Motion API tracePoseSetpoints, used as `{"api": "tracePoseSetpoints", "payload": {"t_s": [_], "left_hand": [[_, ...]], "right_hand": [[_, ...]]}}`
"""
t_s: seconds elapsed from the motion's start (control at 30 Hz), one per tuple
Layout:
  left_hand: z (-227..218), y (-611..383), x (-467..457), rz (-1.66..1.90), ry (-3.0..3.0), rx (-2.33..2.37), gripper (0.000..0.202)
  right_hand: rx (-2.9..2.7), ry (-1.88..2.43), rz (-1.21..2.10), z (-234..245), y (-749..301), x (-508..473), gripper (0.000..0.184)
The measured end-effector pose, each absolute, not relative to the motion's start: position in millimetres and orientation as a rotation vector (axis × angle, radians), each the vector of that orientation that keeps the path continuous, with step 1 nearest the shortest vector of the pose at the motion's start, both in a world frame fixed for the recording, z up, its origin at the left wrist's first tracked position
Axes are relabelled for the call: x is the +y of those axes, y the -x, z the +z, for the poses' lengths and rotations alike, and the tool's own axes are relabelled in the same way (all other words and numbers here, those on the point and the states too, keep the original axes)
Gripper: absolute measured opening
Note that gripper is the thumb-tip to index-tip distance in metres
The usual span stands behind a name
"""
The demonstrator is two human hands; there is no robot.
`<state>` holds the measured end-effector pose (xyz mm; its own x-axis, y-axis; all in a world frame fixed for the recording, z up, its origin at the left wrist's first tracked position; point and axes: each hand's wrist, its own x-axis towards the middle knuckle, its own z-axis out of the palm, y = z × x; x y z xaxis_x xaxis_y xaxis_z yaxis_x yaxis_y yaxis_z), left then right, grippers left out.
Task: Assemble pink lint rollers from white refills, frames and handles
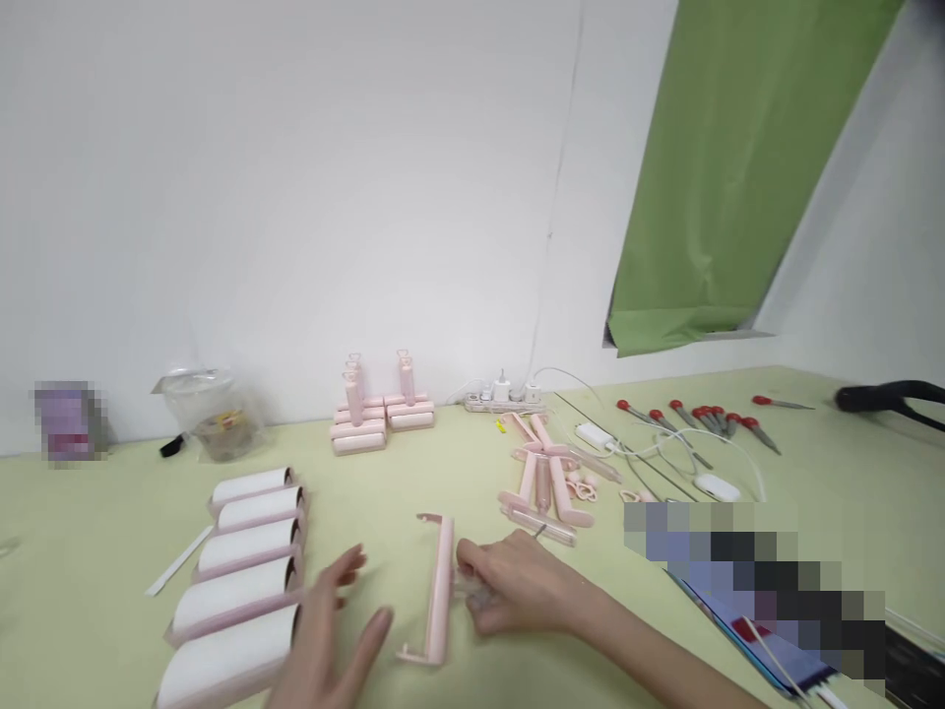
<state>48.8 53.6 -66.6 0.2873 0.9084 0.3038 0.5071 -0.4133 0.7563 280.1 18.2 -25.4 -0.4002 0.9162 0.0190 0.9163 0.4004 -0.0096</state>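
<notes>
Pink frame [441, 596]: in the head view, between the two hands at the near middle of the table [369, 492]; its long axis runs near to far, its two short arms pointing left.
Right hand [517, 586]: nearer, just right of the frame, fingers curled around a clear handle [469, 588] that meets the frame's side.
Left hand [329, 630]: apart from the frame, thumb and fingers spread, holding nothing visible.
White rolls [247, 548]: five in a row, left of the left hand, the nearest partly behind it.
Loose pink parts [528, 480]: heaped beyond the right hand.
Far side: finished-looking pink rollers [359, 443] and a power strip [506, 402] by the wall.
</notes>
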Motion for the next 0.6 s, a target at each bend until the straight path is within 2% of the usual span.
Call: {"api": "tracePoseSetpoints", "payload": {"t_s": [0.1, 0.23, 0.43, 0.6], "left_hand": [[-58, -98, 56, 0.577, -1.601, 0.956, 0.066], [-60, -124, 58, 0.552, -1.569, 0.822, 0.055], [-53, -113, 49, 0.199, -1.505, 0.752, 0.059], [-37, -113, 44, 0.270, -1.621, 0.737, 0.056]], "right_hand": [[-2.632, 1.624, -0.128, -26, -275, 13, 0.022], [-2.656, 1.446, -0.207, -36, -279, 5, 0.019], [-2.667, 1.321, 0.039, -27, -280, -4, 0.011], [-2.627, 1.299, 0.395, 2, -286, -7, 0.013]]}}
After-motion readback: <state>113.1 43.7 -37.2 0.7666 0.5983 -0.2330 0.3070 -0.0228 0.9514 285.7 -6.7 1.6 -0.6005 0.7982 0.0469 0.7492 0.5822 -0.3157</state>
